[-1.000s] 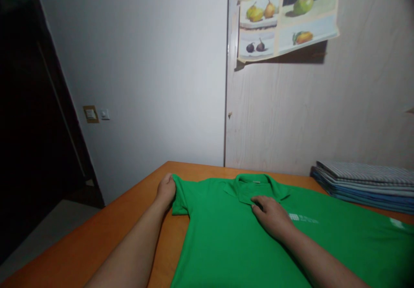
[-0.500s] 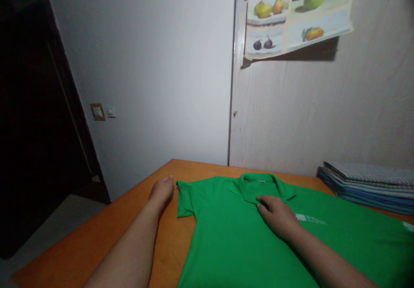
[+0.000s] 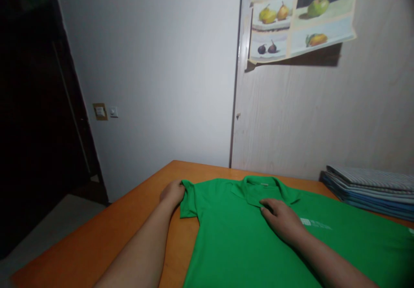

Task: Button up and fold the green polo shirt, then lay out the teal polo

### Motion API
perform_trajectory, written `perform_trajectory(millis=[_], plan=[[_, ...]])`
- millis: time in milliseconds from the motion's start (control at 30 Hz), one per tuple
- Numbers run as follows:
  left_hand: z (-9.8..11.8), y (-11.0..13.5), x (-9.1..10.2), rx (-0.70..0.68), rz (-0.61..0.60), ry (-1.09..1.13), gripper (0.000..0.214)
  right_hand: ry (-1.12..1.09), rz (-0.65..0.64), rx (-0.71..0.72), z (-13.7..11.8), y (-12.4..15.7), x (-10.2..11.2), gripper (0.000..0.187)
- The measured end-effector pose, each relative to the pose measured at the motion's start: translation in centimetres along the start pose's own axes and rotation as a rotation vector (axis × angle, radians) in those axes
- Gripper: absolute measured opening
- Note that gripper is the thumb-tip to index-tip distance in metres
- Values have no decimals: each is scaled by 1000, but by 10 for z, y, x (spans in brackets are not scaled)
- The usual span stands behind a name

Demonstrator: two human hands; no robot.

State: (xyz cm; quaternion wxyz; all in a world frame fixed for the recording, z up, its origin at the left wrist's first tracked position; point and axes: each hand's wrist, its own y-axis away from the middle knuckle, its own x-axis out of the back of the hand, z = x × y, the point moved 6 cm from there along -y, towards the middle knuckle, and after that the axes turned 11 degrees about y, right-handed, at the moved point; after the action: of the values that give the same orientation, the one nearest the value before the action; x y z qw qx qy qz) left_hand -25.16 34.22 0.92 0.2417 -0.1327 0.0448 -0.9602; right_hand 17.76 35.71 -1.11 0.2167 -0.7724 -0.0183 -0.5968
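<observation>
A green short-sleeved polo shirt (image 3: 233, 236) lies spread on the orange-brown table, its collar toward the wall and a small white print on the chest. My left hand (image 3: 174, 192) is at the hem of the left-side sleeve, closed on its edge; the cloth hides the fingertips. On the shirt front, just below the collar, rests my right hand (image 3: 281, 219), palm down. Its thumb and forefinger are a little apart, and the other fingers are mostly hidden behind them.
A stack of folded striped and blue cloth (image 3: 365, 191) sits at the back right of the table (image 3: 106, 240). Behind are a white wall and a pale panel with a fruit picture sheet (image 3: 302, 25). A dark doorway (image 3: 29, 128) stands at the left.
My left hand has moved right, from beside the sleeve to its hem, and has taken hold of it. My right hand stays at the same place on the shirt. The view has shifted slightly.
</observation>
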Motion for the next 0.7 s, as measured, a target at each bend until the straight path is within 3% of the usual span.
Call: perform_trajectory(millis=[233,400,467,600,700], plan=[[2,-9,7,-70,150,46,8,-15,17,10,3,0,-1,43],[5,-5,0,-90,47,60,4,-15,14,6,6,-1,-3,44],[5,-3,-2,-88,-6,29,12,-20,16,3,7,-1,-4,43],[6,-2,-5,-101,-57,-126,34,-37,29,13,7,-1,-5,44],[8,-2,-7,-124,-40,-300,32,-37,43,19,7,0,-5,45]])
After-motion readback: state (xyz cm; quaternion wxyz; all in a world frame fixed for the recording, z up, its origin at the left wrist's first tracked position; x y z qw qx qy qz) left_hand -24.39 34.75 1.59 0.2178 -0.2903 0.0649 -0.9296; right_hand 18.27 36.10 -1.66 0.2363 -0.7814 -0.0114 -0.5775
